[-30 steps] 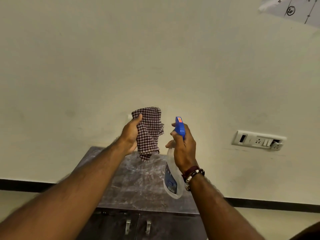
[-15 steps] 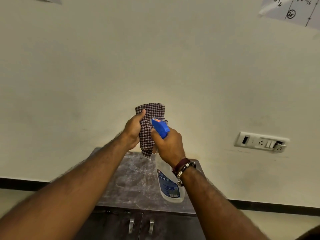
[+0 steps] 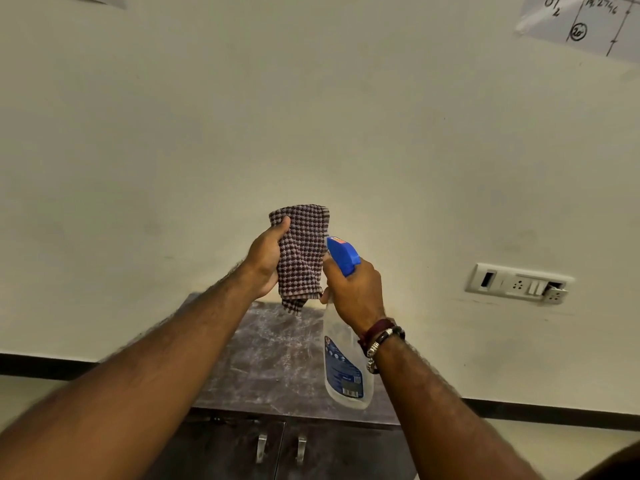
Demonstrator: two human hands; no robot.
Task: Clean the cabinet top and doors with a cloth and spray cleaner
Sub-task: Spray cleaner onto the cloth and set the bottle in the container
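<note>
The doors point(image 3: 277, 452) at the bottom look untouched. Above them the cabinet top point(image 3: 277, 362) looks still dusty, not wiped. The right hand point(image 3: 356, 292) grips the spray bottle point(image 3: 346, 372), nozzle toward the cloth point(image 3: 301, 258), which the left hand point(image 3: 265, 261) holds up. Wiping seems all left.
</note>
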